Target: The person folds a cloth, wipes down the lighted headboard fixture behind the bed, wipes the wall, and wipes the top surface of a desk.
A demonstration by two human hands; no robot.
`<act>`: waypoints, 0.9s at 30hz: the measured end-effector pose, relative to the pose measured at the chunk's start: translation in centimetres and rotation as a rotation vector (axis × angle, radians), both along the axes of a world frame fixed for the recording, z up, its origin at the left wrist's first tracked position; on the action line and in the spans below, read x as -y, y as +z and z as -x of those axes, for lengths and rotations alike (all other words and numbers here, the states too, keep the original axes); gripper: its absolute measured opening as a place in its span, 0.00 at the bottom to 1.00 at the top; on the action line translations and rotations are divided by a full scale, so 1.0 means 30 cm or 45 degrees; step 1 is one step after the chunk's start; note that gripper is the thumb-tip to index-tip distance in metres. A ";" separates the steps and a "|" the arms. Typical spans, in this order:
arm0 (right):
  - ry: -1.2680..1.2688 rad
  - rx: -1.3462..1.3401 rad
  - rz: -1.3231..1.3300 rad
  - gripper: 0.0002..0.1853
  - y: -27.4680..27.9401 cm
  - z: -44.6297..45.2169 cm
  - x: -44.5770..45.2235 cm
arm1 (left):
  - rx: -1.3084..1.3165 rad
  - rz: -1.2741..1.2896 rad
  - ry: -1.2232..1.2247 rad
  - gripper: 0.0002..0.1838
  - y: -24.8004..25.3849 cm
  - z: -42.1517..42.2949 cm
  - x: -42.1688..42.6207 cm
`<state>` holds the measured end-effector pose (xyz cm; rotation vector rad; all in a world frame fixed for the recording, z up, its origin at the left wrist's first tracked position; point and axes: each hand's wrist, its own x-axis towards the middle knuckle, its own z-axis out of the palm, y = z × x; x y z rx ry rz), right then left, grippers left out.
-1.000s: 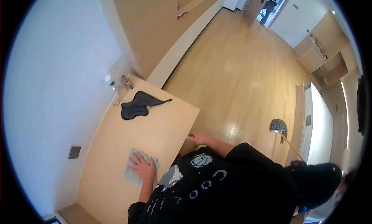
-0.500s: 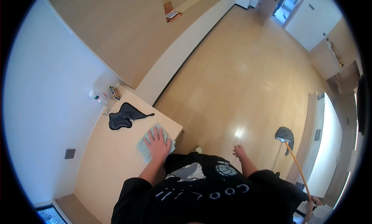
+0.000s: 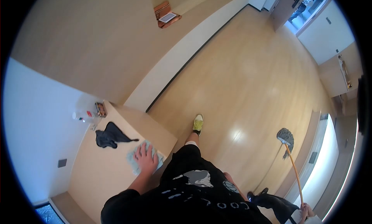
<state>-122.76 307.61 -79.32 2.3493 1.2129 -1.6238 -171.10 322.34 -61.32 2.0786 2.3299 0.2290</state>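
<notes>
My left hand [image 3: 146,159] lies with spread fingers on a pale green cloth [image 3: 135,170], pressing it flat near the edge of the wooden desk [image 3: 93,177]. Just beyond the cloth lies a crumpled dark grey cloth [image 3: 110,136] with a black border. A clear plastic bottle [image 3: 83,116] and a small box [image 3: 101,109] are at the desk's far corner by the wall. Of my right arm, only a part [image 3: 229,178] shows beside the black shirt; the fingers are hidden.
A co-worker's hands [image 3: 305,211] hold an orange mop handle [image 3: 296,175] at the lower right, with the grey mop head [image 3: 285,136] on the wooden floor [image 3: 232,80]. Another person [image 3: 302,8] is beyond the open door [image 3: 286,8]. A wall niche [image 3: 166,15] holds a white-framed item.
My left hand and the pale green cloth have moved towards the desk's far end. My right hand has left the desk's edge and dropped beside my body. A shoe of mine now shows on the floor.
</notes>
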 end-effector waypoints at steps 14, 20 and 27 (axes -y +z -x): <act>-0.577 -0.307 -0.298 0.20 0.210 -0.214 -1.196 | 1.719 0.219 0.188 0.21 0.025 -0.313 -0.951; -0.577 -0.304 -0.298 0.21 0.235 -0.315 -1.390 | 2.309 -0.158 -0.035 0.27 0.154 -0.547 -1.473; -0.072 -0.175 -0.143 0.24 0.028 -0.693 -1.622 | 1.263 -1.327 -0.551 0.26 0.550 -0.709 -2.054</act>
